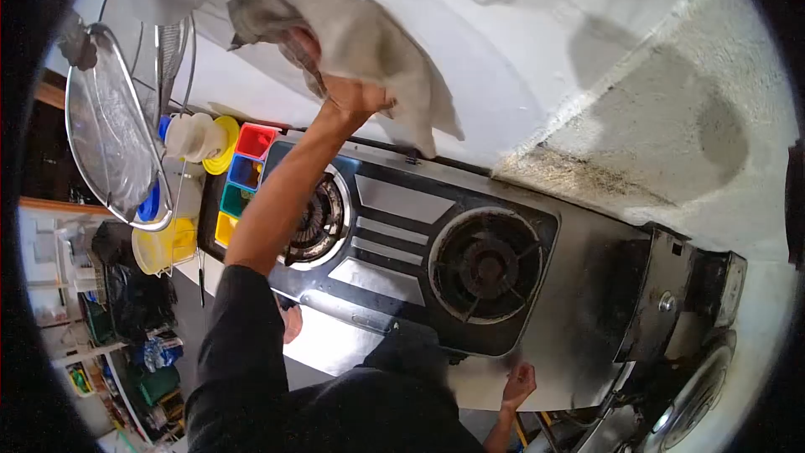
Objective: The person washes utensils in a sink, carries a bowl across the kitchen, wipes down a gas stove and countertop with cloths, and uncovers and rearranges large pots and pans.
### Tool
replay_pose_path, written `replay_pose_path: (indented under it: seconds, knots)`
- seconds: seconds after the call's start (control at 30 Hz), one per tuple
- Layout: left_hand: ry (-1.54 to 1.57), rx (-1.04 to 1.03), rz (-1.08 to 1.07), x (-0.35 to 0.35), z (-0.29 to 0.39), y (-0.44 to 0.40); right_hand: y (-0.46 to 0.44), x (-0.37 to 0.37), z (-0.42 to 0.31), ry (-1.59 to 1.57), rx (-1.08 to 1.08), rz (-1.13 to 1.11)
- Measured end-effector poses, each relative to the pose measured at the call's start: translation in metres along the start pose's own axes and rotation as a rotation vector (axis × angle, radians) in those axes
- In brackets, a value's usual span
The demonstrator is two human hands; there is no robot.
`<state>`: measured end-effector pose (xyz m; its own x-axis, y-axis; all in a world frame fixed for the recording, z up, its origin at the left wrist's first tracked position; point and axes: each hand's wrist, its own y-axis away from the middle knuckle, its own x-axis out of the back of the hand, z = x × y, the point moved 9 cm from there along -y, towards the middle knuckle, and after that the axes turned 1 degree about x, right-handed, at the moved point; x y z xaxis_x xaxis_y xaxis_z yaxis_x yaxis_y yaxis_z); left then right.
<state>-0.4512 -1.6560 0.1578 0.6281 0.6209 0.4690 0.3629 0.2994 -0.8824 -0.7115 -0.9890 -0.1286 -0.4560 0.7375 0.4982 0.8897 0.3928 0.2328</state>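
My left hand (356, 99) is closed around a beige-grey cloth (369, 38), which hangs loosely against the white wall above the back edge of the stove. The bare forearm crosses over the left burner (314, 218) and hides part of it. Low on the right, my right hand (518, 383) is by the front edge of the metal counter. Its fingers are curled in, and nothing shows in them. Between the two arms lies the two-burner gas stove (390, 239), with the right burner (488, 266) fully in view and bare of any pot.
Coloured bins (256, 141) and yellow-lidded tubs stand left of the stove. A large mesh strainer (113, 117) hangs at the upper left. On the right are a metal box (658, 294) and a round metal lid (700, 398). Grime marks the wall's lower edge (587, 176).
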Motion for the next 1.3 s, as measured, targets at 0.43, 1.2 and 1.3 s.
replay_pose_path:
  seconds: [0.43,1.2,1.3]
  knots:
    - [0.181,-0.681,-1.678,-0.096,0.052,0.202,0.019,-0.028,-0.068,-0.231,0.114,0.012]
    - [-0.057,-0.98,-1.116,-0.116,0.125,0.181,0.026,-0.035,-0.097,0.413,0.301,0.308]
    - [0.048,-0.783,-1.107,-0.089,0.133,0.141,0.025,-0.035,-0.089,0.522,0.295,0.322]
